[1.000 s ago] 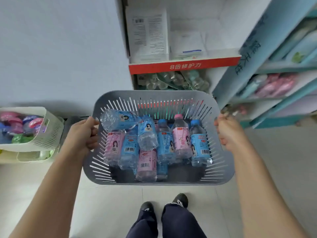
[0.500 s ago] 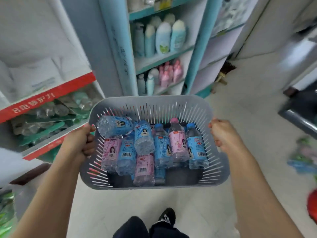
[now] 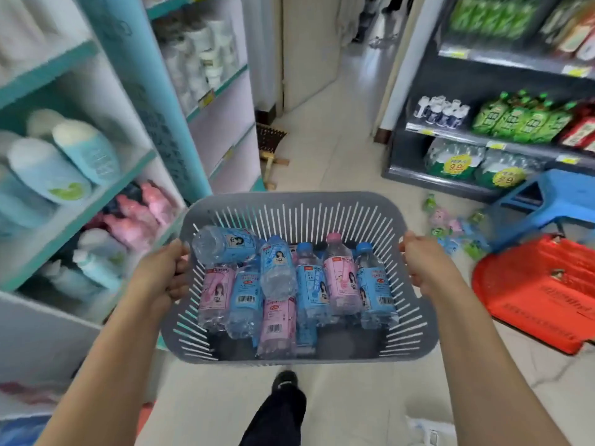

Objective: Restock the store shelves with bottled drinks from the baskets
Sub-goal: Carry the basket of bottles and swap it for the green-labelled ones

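Shop aisle with pale floor: left hand and right hand, each grip clenched on a side rim, hold a grey slatted basket of small bottles (probably heavy, slick, free to roll).

Arms outstretched; left hand and right hand both gripping.

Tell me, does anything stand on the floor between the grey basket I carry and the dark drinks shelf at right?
Yes. Before the lowest level of the dark shelf stands a blue stool; small loose bottles lie on the floor beside it, and a red object lies nearer to the grey basket.
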`<state>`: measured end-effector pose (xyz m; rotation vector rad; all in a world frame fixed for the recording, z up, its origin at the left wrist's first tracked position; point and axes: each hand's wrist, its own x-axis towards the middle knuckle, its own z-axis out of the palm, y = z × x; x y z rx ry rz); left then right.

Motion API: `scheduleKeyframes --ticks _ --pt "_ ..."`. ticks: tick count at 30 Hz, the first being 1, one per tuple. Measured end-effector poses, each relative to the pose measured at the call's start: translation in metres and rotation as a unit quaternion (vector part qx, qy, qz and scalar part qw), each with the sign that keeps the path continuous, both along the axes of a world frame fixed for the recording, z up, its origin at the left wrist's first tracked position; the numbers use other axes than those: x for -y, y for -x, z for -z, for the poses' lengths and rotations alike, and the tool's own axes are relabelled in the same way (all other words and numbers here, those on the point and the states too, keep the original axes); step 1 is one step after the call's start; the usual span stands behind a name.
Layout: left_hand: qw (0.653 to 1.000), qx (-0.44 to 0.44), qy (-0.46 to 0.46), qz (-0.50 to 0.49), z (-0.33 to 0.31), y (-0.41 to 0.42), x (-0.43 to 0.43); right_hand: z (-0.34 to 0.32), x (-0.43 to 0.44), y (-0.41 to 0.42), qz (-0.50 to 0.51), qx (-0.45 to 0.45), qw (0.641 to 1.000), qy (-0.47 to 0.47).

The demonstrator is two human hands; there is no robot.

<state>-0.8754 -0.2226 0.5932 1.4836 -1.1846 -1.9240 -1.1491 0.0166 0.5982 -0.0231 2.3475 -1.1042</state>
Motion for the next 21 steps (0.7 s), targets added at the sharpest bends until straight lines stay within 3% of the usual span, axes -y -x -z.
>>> scheduleKeyframes --ticks 7,21 --pt "0.99 0.023 -0.005 0.138 -0.005 0.193 0.031 0.006 -0.037 0.127 0.15 -0.001 0.988 0.024" --pt "0.96 0.021 -0.008 0.279 0.008 0.547 -0.031 0.017 -0.152 0.389 0.264 -0.041 0.964 0.002"
